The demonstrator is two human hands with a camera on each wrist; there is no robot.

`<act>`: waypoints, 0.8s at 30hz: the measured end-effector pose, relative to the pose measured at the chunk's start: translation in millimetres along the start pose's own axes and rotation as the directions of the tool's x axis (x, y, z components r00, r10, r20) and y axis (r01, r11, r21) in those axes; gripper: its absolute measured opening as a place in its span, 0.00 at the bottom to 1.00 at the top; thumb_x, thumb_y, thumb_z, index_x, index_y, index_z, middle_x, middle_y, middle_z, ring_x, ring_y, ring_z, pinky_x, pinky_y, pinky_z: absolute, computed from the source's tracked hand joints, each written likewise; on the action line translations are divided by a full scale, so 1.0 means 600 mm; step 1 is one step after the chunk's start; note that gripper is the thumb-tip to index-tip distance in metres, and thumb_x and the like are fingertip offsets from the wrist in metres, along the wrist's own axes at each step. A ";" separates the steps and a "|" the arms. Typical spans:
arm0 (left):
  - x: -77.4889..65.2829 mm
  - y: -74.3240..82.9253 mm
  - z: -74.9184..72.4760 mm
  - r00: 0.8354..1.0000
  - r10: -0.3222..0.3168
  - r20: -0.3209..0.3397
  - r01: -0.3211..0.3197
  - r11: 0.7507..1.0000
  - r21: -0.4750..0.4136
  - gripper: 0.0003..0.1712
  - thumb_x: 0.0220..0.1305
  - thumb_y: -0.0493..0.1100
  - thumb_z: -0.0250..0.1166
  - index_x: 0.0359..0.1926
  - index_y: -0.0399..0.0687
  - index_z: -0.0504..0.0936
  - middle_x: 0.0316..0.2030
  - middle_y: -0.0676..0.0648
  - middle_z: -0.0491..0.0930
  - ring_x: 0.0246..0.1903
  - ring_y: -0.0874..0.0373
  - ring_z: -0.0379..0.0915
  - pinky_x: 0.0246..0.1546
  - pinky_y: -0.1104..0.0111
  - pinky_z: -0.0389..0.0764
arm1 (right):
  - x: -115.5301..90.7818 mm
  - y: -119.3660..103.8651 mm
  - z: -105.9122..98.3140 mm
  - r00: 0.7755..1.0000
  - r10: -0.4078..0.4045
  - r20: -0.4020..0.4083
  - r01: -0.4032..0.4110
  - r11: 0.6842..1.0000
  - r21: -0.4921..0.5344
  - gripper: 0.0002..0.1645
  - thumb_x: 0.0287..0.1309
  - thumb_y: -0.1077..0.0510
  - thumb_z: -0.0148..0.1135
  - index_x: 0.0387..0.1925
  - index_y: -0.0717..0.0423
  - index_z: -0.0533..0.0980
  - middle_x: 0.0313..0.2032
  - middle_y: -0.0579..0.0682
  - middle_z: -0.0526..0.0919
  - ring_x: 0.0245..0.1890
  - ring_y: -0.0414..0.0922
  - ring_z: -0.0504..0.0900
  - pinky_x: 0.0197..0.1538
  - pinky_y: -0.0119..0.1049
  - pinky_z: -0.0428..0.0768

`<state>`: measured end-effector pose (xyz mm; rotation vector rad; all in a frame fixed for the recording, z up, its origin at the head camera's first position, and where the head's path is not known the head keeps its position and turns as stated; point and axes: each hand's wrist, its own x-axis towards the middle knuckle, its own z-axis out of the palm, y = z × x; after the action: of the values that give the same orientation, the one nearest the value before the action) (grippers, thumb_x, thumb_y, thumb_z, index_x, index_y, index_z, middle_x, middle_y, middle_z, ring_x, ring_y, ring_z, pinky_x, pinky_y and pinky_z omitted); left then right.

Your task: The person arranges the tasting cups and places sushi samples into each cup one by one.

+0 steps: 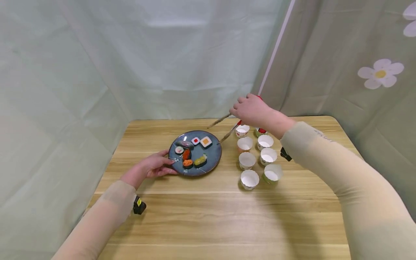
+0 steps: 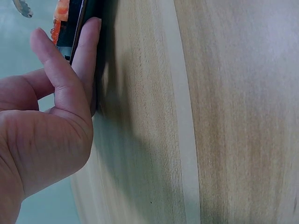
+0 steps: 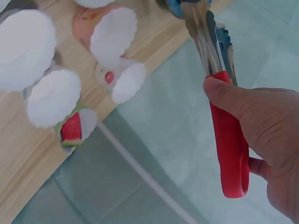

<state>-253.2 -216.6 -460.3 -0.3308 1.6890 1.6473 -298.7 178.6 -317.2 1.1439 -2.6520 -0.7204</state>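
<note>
The left hand [image 1: 158,165] pinched the rim of a blue plate [image 1: 212,159] bearing 7 sushi pieces [image 1: 206,142], left of 8 scalloped cups [image 1: 250,180] on the wooden table [image 1: 208,216]; the right hand [image 1: 251,109] gripped red-handled tongs [image 3: 228,149], tips apart near the plate.

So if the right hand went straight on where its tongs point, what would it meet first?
Probably the blue plate: the tongs in the right hand point toward it, though their height above it is unclear.
</note>
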 end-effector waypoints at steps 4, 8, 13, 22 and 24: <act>0.003 -0.001 0.000 1.000 0.001 -0.004 -0.001 1.000 -0.004 0.46 0.79 0.35 0.54 0.83 0.58 0.37 0.43 0.34 0.84 0.33 0.49 0.88 0.25 0.74 0.84 | 0.017 -0.013 -0.006 0.999 -0.015 0.043 0.015 1.000 -0.007 0.24 0.61 0.53 0.73 0.59 0.50 0.80 0.48 0.49 0.84 0.49 0.53 0.77 0.46 0.46 0.75; 0.003 -0.001 0.000 1.000 0.001 -0.006 -0.001 1.000 -0.010 0.46 0.79 0.35 0.54 0.83 0.59 0.37 0.44 0.34 0.83 0.34 0.49 0.88 0.25 0.74 0.84 | 0.031 -0.021 -0.010 0.998 -0.015 0.057 0.016 1.000 -0.017 0.19 0.64 0.57 0.69 0.57 0.49 0.81 0.48 0.49 0.85 0.49 0.53 0.77 0.48 0.47 0.75; 0.000 0.001 0.000 1.000 -0.003 -0.001 0.002 1.000 -0.013 0.45 0.79 0.36 0.53 0.83 0.59 0.36 0.42 0.35 0.85 0.33 0.50 0.88 0.24 0.75 0.83 | 0.046 -0.030 -0.016 0.998 -0.014 0.068 0.015 1.000 -0.019 0.20 0.62 0.54 0.72 0.55 0.49 0.82 0.47 0.49 0.84 0.50 0.53 0.77 0.50 0.47 0.74; -0.003 0.003 0.003 1.000 -0.008 0.010 0.008 1.000 -0.017 0.45 0.79 0.36 0.53 0.83 0.60 0.35 0.43 0.35 0.84 0.36 0.49 0.88 0.23 0.76 0.82 | 0.066 -0.043 -0.015 0.998 -0.034 0.058 0.037 0.998 -0.048 0.15 0.62 0.52 0.73 0.50 0.47 0.83 0.45 0.49 0.85 0.48 0.52 0.76 0.47 0.45 0.73; -0.002 0.003 0.003 1.000 -0.009 0.013 0.009 1.000 -0.022 0.45 0.79 0.36 0.53 0.83 0.60 0.35 0.43 0.35 0.85 0.36 0.49 0.88 0.23 0.76 0.82 | 0.070 -0.046 -0.013 0.997 -0.034 0.067 0.038 0.998 -0.050 0.14 0.62 0.53 0.72 0.50 0.47 0.84 0.46 0.50 0.85 0.49 0.52 0.77 0.47 0.45 0.74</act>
<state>-253.1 -215.3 -458.1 -0.3375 1.6591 1.6594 -307.8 129.2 -325.5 1.1772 -2.6558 -0.8413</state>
